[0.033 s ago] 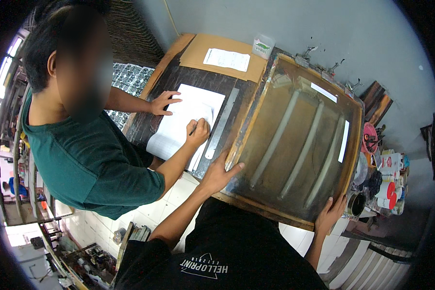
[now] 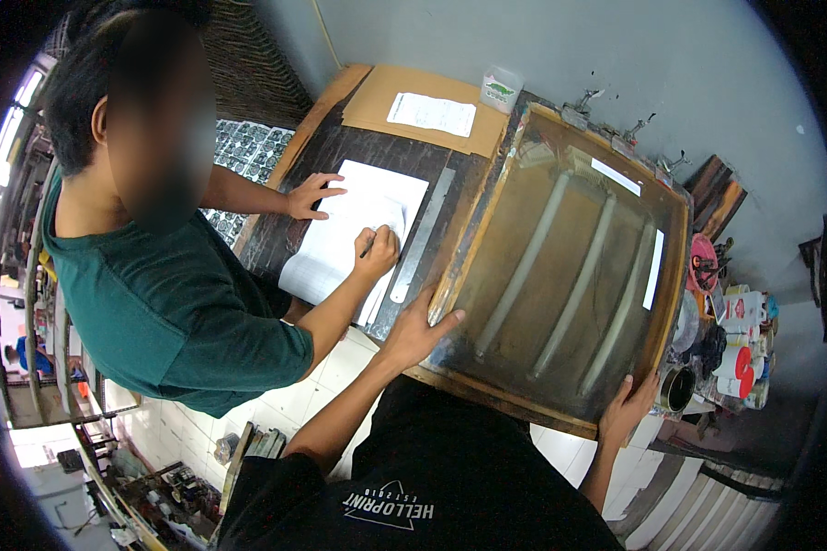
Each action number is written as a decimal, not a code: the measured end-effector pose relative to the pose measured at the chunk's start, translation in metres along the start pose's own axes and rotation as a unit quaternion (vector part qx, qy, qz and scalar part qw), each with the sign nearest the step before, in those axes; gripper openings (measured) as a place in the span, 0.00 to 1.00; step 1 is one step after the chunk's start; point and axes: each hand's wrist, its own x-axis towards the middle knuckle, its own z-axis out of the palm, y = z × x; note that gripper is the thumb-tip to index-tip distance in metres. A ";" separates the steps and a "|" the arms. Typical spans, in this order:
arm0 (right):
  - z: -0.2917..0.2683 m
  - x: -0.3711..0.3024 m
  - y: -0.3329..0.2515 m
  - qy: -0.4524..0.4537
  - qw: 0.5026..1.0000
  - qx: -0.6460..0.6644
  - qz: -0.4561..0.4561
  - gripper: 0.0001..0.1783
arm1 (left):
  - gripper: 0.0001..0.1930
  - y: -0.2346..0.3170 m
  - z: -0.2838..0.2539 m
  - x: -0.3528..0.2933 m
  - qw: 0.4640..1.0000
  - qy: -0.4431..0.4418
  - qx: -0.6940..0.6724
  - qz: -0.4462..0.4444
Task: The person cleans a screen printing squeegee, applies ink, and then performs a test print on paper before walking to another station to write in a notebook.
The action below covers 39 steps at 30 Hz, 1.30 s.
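Observation:
A wooden-framed screen-printing screen [image 2: 454, 278] with brownish mesh lies in front of me, and long pale bars show through or on its mesh. My left hand [image 2: 412, 338] grips its near left edge, thumb lying over the wood. At the near right corner, my right hand [image 2: 627, 410] holds the frame's side, some fingers partly hidden behind it. Left of the screen, a metal ruler [image 2: 424, 234] lies on the dark table. Beyond the ruler, a co-worker in a green shirt [image 2: 170, 303] writes with a pen [image 2: 367, 247] on white paper sheets [image 2: 358, 195].
Brown cardboard [image 2: 363, 112] with a printed sheet [image 2: 431, 114] and a clear plastic tub [image 2: 500, 89] sit at the back. Metal clamps [image 2: 627, 134] line the screen's far edge. Paint cans [image 2: 733, 361] and a pink basin [image 2: 703, 262] stand at right.

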 end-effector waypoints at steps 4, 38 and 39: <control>0.004 -0.001 0.007 0.004 1.000 -0.004 0.001 0.32 | 0.45 0.006 -0.002 -0.001 1.000 -0.009 -0.007 -0.015; 0.002 -0.001 0.009 0.003 1.000 -0.010 -0.024 0.35 | 0.43 -0.001 0.001 -0.001 1.000 -0.007 -0.024 -0.008; 0.001 -0.001 0.007 0.006 1.000 0.001 -0.018 0.35 | 0.44 -0.002 0.001 -0.002 1.000 -0.004 -0.026 -0.005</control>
